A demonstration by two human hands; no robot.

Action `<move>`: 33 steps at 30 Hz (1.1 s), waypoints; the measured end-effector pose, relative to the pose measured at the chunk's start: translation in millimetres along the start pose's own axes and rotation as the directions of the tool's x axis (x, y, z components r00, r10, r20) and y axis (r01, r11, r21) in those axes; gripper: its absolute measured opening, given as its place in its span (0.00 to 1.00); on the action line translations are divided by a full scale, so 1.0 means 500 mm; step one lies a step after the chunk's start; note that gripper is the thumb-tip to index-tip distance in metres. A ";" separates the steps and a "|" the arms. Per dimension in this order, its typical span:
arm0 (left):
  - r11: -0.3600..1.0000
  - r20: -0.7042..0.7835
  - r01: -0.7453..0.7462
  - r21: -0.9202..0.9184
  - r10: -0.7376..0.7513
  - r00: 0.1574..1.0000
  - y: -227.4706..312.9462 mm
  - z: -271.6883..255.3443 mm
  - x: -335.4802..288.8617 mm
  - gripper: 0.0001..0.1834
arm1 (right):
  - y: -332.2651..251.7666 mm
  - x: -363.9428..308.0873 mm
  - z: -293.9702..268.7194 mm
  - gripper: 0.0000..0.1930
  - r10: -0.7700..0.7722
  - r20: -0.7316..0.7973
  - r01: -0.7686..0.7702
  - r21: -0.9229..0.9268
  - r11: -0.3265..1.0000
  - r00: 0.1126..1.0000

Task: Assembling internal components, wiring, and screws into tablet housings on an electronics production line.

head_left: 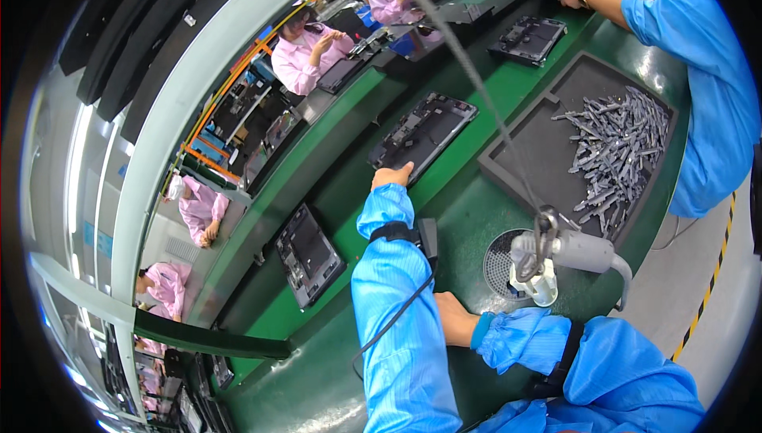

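My left hand (392, 175) reaches far out over the green bench and grips the near edge of a black flat device frame (425, 133) lying on the belt. Its fingers are tucked at that edge, with the thumb on top. My right hand (455, 319) rests low on the green bench (468, 211) close to my body. Its fingers are hidden behind my left blue sleeve, and nothing shows in it. A black strap with a cable wraps my left forearm.
A grey power screwdriver (567, 250) hangs on a cable over a round mesh dish (496, 262) and a small clear cup (544, 288). A black tray (540, 155) holds several small grey metal parts. More device frames (308, 254) (528, 40) lie on the belt. A blue-coated co-worker (706, 76) stands at the right.
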State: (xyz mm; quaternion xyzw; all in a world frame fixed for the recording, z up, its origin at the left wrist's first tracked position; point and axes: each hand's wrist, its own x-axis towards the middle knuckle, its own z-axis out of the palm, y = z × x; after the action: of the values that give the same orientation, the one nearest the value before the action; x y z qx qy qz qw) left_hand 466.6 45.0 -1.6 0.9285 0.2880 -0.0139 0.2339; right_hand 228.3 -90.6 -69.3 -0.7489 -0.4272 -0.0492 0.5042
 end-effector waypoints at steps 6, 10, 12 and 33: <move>0.977 0.003 0.071 -0.202 -0.072 0.997 0.022 -0.016 -0.023 0.36 | 0.012 -0.012 0.009 0.08 -0.006 -0.038 0.007 0.026 1.000 0.999; 0.831 -0.040 0.089 -0.549 -0.132 0.990 -0.008 0.021 -0.006 0.21 | 0.027 -0.010 0.009 0.09 0.010 0.032 -0.008 -0.048 0.999 0.999; 0.890 -0.139 0.056 -0.453 -0.133 0.981 -0.043 0.011 0.012 0.23 | 0.004 -0.005 0.004 0.09 0.031 0.037 -0.029 -0.053 0.998 0.999; 0.986 0.018 -0.026 0.167 0.023 1.000 -0.010 0.003 0.011 0.57 | 0.031 -0.018 0.028 0.07 -0.017 -0.070 0.021 0.063 0.998 0.997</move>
State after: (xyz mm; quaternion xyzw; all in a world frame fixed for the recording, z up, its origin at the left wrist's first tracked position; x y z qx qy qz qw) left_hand 468.6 50.8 -6.1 0.9482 0.2726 -0.0425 0.1574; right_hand 228.2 -86.6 -91.9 -0.7260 -0.4180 -0.0661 0.5420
